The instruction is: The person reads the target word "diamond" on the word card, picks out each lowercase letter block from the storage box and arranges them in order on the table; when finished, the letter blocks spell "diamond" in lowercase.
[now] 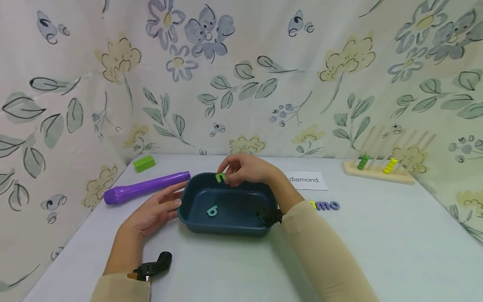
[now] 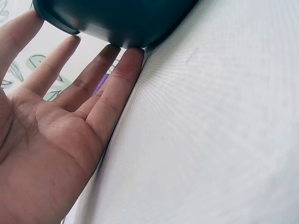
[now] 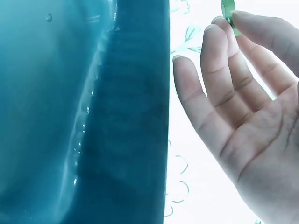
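A dark teal tub point(image 1: 226, 230) stands on the white table. My right hand point(image 1: 249, 168) is over its far rim and pinches a green letter n point(image 1: 220, 177) between thumb and fingertips. The same green letter point(image 3: 228, 8) shows at the top of the right wrist view. Inside the tub lies a teal letter point(image 1: 212, 211), shaped like a b or d. My left hand point(image 1: 160, 209) rests at the tub's left side, its fairly straight fingertips point(image 2: 133, 58) against the outer wall. My right wrist's black camera hides the tub's right corner.
A purple toy microphone point(image 1: 145, 187) and a green block point(image 1: 144, 163) lie at the left. Behind my right arm are a card point(image 1: 309, 181) reading "diamond" and purple letters m and o point(image 1: 334, 205), with a partly hidden yellow piece. A wooden peg rack point(image 1: 377, 173) with beads stands far right.
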Tool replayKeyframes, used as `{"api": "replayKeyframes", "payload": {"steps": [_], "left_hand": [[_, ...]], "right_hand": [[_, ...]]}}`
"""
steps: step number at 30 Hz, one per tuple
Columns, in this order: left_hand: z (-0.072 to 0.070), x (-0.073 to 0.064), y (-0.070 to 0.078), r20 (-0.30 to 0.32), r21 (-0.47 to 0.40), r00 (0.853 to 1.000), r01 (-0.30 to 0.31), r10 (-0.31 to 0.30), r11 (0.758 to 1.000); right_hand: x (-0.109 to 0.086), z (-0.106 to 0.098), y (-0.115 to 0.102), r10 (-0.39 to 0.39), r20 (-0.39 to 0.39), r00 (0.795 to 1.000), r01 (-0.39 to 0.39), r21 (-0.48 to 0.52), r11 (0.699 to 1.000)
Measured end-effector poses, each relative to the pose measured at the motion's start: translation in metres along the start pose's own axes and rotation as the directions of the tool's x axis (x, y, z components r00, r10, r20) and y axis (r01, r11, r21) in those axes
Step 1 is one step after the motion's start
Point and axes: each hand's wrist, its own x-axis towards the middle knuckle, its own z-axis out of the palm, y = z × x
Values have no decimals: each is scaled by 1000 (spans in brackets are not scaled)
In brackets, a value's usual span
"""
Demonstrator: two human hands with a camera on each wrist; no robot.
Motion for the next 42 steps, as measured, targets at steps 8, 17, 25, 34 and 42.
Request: {"api": "replayKeyframes", "payload": {"steps": [8, 17, 25, 34, 42], "left_hand": [[1, -2, 1, -1, -9, 1000, 1, -1, 1000], [3, -2, 2, -10, -7, 1000, 7, -7, 1000], [2, -2, 2, -3, -6, 1000, 2, -2, 1000], [2, -1, 2, 2, 4, 1000, 7, -7, 1000], [1, -2, 1, 6, 12, 1000, -3, 3, 1000]], "right_hand": [[-9, -3, -6, 10, -14, 1000, -10, -5, 1000], [-24, -9, -9, 49, -42, 998, -49, -8, 999], [-37, -16, -9, 74, -63, 995, -75, -20, 997], [-60, -23, -7, 52, -64, 997, -53, -13, 999], [-79, -29, -5, 54, -100, 993, -56, -14, 998]]}}
